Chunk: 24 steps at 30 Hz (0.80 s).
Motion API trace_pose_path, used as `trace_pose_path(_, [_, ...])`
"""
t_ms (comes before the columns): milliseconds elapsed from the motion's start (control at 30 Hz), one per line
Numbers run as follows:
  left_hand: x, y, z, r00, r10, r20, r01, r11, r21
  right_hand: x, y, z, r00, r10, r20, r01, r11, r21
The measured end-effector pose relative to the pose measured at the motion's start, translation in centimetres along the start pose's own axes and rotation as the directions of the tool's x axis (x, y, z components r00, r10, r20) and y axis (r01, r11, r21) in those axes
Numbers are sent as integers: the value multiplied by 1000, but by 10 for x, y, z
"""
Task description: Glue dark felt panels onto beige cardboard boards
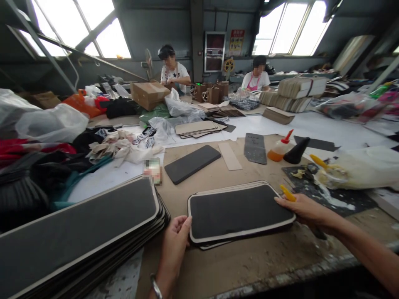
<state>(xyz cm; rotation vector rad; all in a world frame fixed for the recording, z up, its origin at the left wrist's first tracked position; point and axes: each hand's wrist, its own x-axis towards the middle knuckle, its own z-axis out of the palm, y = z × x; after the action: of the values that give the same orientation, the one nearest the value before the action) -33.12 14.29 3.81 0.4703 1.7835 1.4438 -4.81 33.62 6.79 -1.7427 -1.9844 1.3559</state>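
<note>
A flat black panel (237, 209) with a pale rim and rounded corners lies on a small stack of similar sheets before me. My left hand (176, 234) is closed at its left edge, thumb on top and fingers curled by the side. At the right end, my right hand (301, 209) touches the panel's corner with its thumb and grips a yellow-handled tool (287, 193). The tool's dark far end shows below the palm; its exact kind is unclear. To the left stands a taller pile of long black panels (81, 228) with pale rims.
Behind the panel lie a loose black board (192, 163), a beige strip (230, 156) and a grey template (254, 148). A red-tipped glue bottle (279, 147), a black cone (296, 151) and a glue-smeared board (349, 206) are at right. Two people sit across the table.
</note>
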Motion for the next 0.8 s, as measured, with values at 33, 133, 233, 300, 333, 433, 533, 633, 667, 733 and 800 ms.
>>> trace_pose_path(33, [3,2,-1,1000,-18,13,18,1000,-1,-3,-2,2,998,28,49,-29,999,19])
trace_pose_path(133, [9,4,-3,997,-63,37,65,997,-40,-8,-6,8,996,31,80,-33,999,23])
trace_pose_path(233, [10,1,-4,999,-19,28,20,997,-69,-8,-4,11,1000,7,25,-5,998,-62])
trace_pose_path(300, [9,0,-5,1000,8,26,-6,998,-61,-7,-1,11,1000,-12,17,14,993,-117])
trace_pose_path(333, [7,0,-5,999,11,30,-10,998,-58,-6,0,11,1000,-19,19,22,990,-136])
trace_pose_path(433, [4,4,-5,998,-18,54,22,997,-74,-5,1,11,998,-49,34,54,981,-185])
trace_pose_path(533, [2,8,-3,996,-43,72,50,994,-95,-5,0,12,997,-72,26,76,968,-239])
trace_pose_path(633, [3,7,-2,998,-15,66,22,994,-105,-3,-5,11,998,-67,-14,60,952,-301])
trace_pose_path(667, [3,6,-1,998,-7,61,14,994,-107,-2,-8,10,997,-77,-29,64,945,-321])
trace_pose_path(733, [3,5,0,999,0,49,5,994,-106,-3,-17,3,992,-108,-69,76,930,-359])
trace_pose_path(800, [4,4,2,999,4,40,0,995,-100,-5,-30,-7,980,-161,-117,105,916,-387])
